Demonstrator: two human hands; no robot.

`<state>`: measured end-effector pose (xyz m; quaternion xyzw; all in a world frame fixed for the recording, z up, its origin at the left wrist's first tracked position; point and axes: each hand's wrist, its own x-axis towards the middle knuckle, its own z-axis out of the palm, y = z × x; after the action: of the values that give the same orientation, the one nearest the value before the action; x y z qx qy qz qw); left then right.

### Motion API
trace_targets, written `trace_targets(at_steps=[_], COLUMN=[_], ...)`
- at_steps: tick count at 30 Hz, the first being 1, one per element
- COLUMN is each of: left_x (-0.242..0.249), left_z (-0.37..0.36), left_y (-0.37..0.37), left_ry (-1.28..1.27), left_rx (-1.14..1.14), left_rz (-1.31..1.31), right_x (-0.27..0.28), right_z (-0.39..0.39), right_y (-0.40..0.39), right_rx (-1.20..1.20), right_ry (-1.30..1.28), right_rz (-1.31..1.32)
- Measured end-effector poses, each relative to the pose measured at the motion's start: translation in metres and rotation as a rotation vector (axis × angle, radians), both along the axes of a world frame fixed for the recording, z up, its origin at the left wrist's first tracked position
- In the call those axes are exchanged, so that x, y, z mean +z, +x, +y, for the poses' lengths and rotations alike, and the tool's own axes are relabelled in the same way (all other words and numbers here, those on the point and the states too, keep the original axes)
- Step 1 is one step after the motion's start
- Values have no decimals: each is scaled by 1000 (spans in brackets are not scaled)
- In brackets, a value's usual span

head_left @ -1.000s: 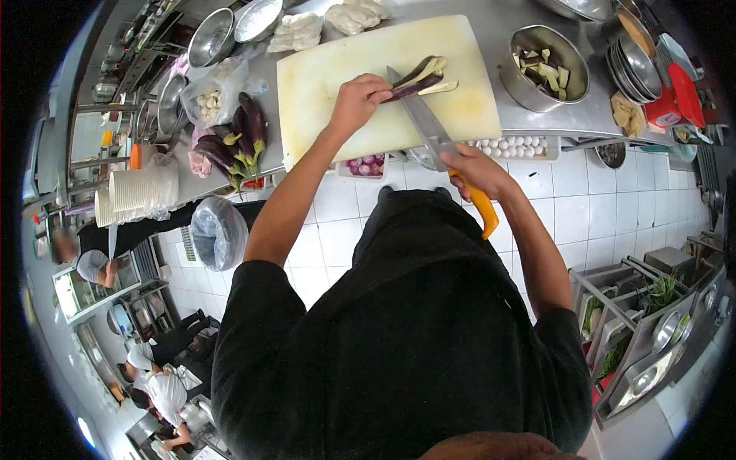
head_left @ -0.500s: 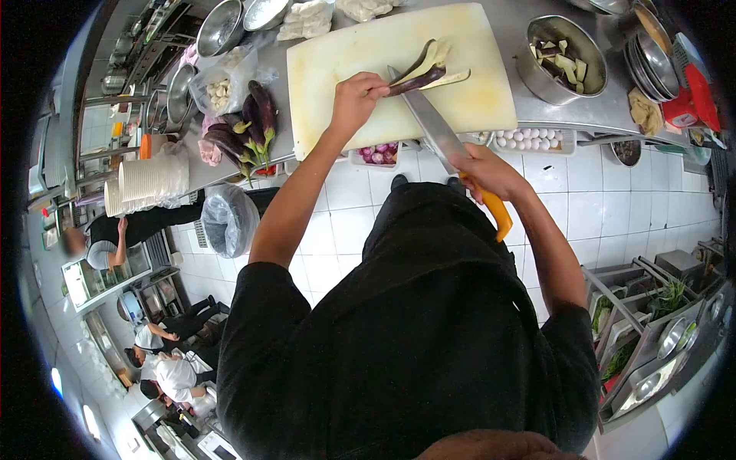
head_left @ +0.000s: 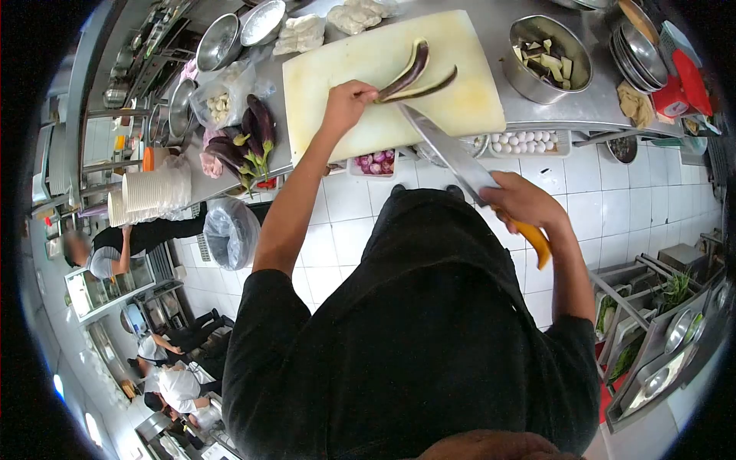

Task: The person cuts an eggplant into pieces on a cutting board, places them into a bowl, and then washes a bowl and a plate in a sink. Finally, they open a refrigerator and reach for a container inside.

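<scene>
My left hand point(head_left: 346, 107) is closed at the near end of long eggplant strips point(head_left: 412, 70), over the white cutting board point(head_left: 322, 77). The strips fan apart into two curved lengths, dark skin and pale flesh both showing. My right hand point(head_left: 524, 201) is wrapped round the orange handle of a large knife point(head_left: 448, 150). Its blade slants up and left across the board's near edge, the tip close below the strips. To the right of the board, a steel pot point(head_left: 549, 93) holds cut eggplant chunks point(head_left: 546, 60).
Whole eggplants point(head_left: 261, 126) and a bag of garlic cloves point(head_left: 219, 107) lie left of the board. Below the counter are a tray of eggs point(head_left: 525, 143) and a box of purple onions point(head_left: 374, 162). A lined bin point(head_left: 231, 234) stands lower left; co-workers are beyond.
My right hand has drawn the knife back toward my body and to the right. The eggplant strips have turned and spread, showing more dark skin in my left hand's grip.
</scene>
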<state>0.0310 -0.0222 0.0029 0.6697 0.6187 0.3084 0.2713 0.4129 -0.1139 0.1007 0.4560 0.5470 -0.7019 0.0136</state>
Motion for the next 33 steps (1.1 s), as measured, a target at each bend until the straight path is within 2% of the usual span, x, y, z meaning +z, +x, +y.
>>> trace_targets(at_steps=[6,9,12,14,17,20,21,24,30,33], left_x=[-2,28,12,8,-1,10,15,17,16,14], left_z=[23,15,20,23,29,16,10,4,2,2], left_y=[-7,32,59,68,64,61,60,56,55,54], left_ry=[33,105,311,241,93,23,38,116,106,140], left_rx=[10,68,81,113,55,-76,-163,-274,-223,-245], left_rz=[35,154,394,362,163,137,87,162,118,106], right_x=[22,15,1,3,7,-2,1,9,6,10], right_z=[-32,-41,-47,-45,-39,-39,-38,-33,-15,-8], right_y=[40,47,49,44,42,44,42,28,-4,-12], right_rx=[-221,-343,-400,-406,-338,-265,-223,-107,30,72], right_ry=[20,32,107,178,320,597,647,784,937,925], right_rz=[-159,-181,-196,-256,-345,-387,-409,-457,-546,-579])
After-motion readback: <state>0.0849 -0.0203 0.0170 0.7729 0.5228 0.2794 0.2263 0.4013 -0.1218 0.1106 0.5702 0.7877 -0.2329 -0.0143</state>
